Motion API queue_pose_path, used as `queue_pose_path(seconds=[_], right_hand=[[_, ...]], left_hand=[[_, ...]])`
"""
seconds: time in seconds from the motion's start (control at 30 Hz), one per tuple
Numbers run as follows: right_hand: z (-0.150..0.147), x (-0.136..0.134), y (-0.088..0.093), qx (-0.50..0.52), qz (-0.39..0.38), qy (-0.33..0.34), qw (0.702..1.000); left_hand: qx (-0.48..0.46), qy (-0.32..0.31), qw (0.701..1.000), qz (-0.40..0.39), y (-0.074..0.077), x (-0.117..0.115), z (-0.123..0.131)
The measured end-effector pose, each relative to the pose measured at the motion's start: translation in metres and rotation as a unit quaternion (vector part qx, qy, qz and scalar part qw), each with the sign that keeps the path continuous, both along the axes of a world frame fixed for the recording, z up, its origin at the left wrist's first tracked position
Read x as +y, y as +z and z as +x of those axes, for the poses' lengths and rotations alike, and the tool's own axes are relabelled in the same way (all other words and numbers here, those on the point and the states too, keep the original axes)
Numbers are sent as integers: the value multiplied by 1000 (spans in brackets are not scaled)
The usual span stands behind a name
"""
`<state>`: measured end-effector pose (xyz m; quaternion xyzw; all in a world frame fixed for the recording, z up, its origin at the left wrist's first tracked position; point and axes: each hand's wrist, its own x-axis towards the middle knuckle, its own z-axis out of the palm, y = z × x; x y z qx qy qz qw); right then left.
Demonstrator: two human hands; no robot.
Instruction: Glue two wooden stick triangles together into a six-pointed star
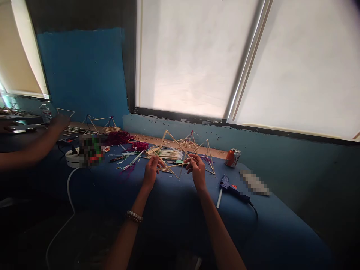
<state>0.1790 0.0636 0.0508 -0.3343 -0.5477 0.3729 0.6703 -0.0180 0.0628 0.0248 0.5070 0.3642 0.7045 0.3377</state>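
Blue tabletop (174, 206) lies below pale blinds (185, 60); hands (198, 170) hold sticks (173, 166).

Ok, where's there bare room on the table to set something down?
Mostly bare: the blue table between the white cable and the left forearm; also its stretch in front of the glue gun, right of the gun's cord. Crowded: behind the left hand and right hand holding a stick frame, among sticks and magenta yarn.

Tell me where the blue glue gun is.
In the head view, the glue gun lies on the blue table, to the right of the right hand and just in front of the orange can.
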Motion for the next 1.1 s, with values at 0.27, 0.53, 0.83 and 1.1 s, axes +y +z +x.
queue_pose_path(seconds=[0.27, 0.53, 0.83, 1.1], right_hand=[[2, -2, 3, 24, -8, 21, 999], [2, -1, 4, 30, -13, 18, 999], [2, 2, 4, 37, -17, 9, 999], [2, 1, 4, 42, -14, 2, 999]], left_hand=[[-17, -2, 1000, 1, 1, -1, 0], [-24, -10, 1000, -6, 4, -2, 0], [-26, -42, 999, -18, 7, -6, 0], [-38, -39, 998, -30, 9, -9, 0]])
